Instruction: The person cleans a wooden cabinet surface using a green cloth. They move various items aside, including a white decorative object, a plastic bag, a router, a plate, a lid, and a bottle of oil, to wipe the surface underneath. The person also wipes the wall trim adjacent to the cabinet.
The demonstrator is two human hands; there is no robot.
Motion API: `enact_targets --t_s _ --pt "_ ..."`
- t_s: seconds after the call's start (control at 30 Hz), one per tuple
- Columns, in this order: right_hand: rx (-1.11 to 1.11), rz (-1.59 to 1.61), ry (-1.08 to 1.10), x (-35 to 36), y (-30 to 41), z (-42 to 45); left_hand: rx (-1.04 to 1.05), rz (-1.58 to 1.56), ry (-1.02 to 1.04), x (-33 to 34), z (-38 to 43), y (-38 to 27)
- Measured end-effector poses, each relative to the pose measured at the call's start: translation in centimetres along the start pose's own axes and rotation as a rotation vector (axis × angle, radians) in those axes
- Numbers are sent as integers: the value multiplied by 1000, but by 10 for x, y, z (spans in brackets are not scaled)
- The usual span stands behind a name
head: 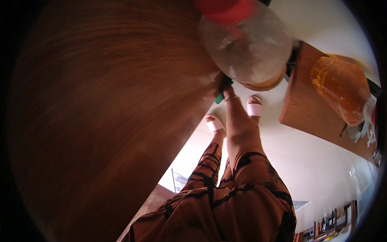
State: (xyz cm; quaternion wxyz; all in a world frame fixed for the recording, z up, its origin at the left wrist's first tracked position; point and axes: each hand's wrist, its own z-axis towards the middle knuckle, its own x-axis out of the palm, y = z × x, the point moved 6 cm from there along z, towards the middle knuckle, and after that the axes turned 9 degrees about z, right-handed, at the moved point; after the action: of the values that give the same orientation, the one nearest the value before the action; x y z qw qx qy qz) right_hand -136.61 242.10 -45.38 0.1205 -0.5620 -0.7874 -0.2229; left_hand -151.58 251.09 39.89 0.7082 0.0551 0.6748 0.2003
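My right hand (pixel 228 90) reaches down and forward, a thin bracelet at its wrist, and grips a green cloth (pixel 219 98) at the edge of a large brown wood-grain surface (pixel 121 90). Part of the hand is dark and blurred, so its fingers are hard to make out. Close above it looms a rounded transparent container (pixel 248 48) with a red lid (pixel 226 10); a tan round rim (pixel 266 84) shows beneath it. My left hand is out of view.
On the right, a wooden tabletop (pixel 302 115) bears an orange-filled clear container (pixel 341 87). Light slippers (pixel 254 109) are on the pale tiled floor (pixel 290 145) below. A rack-like wooden structure (pixel 332 220) with assorted items is at the lower right.
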Motion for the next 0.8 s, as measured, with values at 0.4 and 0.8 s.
enact_targets --t_s 0.4,0.8 --pt "99 221 290 112 68 -314 -74 -130 -143 -30 3 -18" --pt "-4 472 1020 193 236 -646 -330 -67 -245 -82 56 -35"
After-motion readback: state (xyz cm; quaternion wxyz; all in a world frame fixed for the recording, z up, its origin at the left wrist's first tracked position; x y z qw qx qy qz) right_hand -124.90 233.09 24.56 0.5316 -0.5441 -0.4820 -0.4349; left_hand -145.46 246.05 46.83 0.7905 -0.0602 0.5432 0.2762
